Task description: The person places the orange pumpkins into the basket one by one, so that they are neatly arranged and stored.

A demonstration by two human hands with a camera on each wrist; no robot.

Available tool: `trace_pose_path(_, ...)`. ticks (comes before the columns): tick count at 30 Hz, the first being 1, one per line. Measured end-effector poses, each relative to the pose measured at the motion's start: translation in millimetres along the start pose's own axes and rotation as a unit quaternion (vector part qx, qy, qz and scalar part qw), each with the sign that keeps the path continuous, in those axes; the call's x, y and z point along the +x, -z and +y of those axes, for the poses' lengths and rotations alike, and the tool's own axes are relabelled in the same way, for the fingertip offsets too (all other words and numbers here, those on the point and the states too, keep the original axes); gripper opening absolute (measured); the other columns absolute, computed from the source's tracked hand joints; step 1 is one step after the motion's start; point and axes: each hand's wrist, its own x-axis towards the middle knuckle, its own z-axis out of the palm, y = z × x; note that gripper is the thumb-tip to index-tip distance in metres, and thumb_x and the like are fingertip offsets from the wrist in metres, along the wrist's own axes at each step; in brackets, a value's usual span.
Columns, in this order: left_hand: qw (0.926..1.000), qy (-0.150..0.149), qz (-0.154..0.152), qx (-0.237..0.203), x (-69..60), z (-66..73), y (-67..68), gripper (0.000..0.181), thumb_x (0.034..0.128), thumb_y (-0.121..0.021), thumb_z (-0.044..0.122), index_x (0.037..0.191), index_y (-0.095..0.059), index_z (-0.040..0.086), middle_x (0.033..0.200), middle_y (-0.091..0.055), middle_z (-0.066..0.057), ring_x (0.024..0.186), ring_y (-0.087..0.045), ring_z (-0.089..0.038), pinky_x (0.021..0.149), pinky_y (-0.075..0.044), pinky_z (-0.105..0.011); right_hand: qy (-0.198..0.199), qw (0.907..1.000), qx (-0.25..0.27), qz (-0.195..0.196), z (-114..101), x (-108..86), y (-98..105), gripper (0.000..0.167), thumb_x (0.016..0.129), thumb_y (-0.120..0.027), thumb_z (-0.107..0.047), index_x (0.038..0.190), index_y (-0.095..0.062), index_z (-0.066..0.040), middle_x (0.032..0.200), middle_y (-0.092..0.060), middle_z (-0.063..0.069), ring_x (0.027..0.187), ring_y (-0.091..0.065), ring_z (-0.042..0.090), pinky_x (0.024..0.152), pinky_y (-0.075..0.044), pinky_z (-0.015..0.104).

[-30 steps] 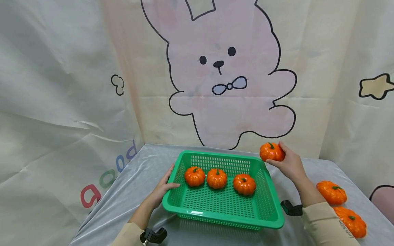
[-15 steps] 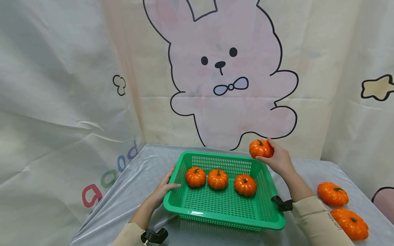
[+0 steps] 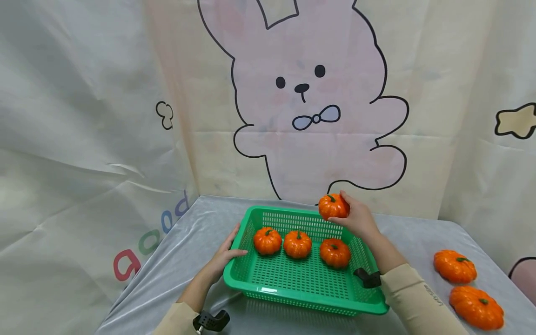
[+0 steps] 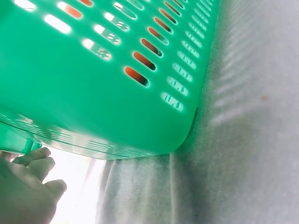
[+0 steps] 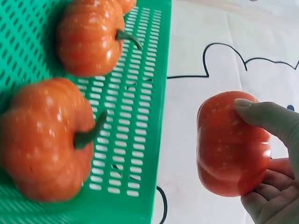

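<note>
My right hand (image 3: pixel 359 220) holds a small orange pumpkin (image 3: pixel 332 207) with a green stem, above the far rim of a green plastic basket (image 3: pixel 310 300). The right wrist view shows the thumb on one side of that pumpkin (image 5: pixel 229 149) and the fingers on the other. My left hand (image 3: pixel 222 258) grips the basket's left rim, thumb over the edge and fingers along the outside. Three pumpkins sit in the basket: a left one (image 3: pixel 267 241), a middle one (image 3: pixel 298 244) and a right one (image 3: pixel 335 253).
Two more pumpkins, a farther one (image 3: pixel 455 266) and a nearer one (image 3: pixel 477 307), lie on the grey cloth-covered table (image 3: pixel 410 232) right of the basket. Behind the table hangs a cream curtain (image 3: pixel 423 163) with a pink cartoon animal.
My right hand has carried its pumpkin leftward, from beyond the basket's far right corner to above the far rim. The left hand has stayed on the basket, which has barely shifted in view.
</note>
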Motion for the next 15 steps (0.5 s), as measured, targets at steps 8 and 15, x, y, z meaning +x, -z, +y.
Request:
trace_pose_path(8,1.0,0.001,0.0,-0.002,0.7,0.3,-0.9,0.084,0.0855,-0.058,0.009,0.152,-0.008,0.024,0.159,0.0,-0.006,0.144,-0.007,-0.032,0.109,-0.025,-0.052,0.033,0.9994,0.013,-0.004,-7,0.1,-15,0.083,0.076,-0.076,-0.018,0.141,-0.032,0.008,0.139,-0.04,0.03,0.119,-0.047,0.046,0.091,-0.044,0.054)
trace_pose_path(15,1.0,0.002,0.006,0.001,-0.5,-0.1,-0.2,0.084,0.0853,-0.058,0.01,0.151,-0.009,0.026,0.159,-0.001,-0.005,0.144,-0.008,-0.032,0.109,-0.026,-0.052,0.045,0.9985,0.015,-0.028,-17,0.8,-27,0.082,0.076,-0.076,-0.02,0.142,-0.033,0.005,0.136,-0.046,0.027,0.114,-0.052,0.042,0.088,-0.048,0.051)
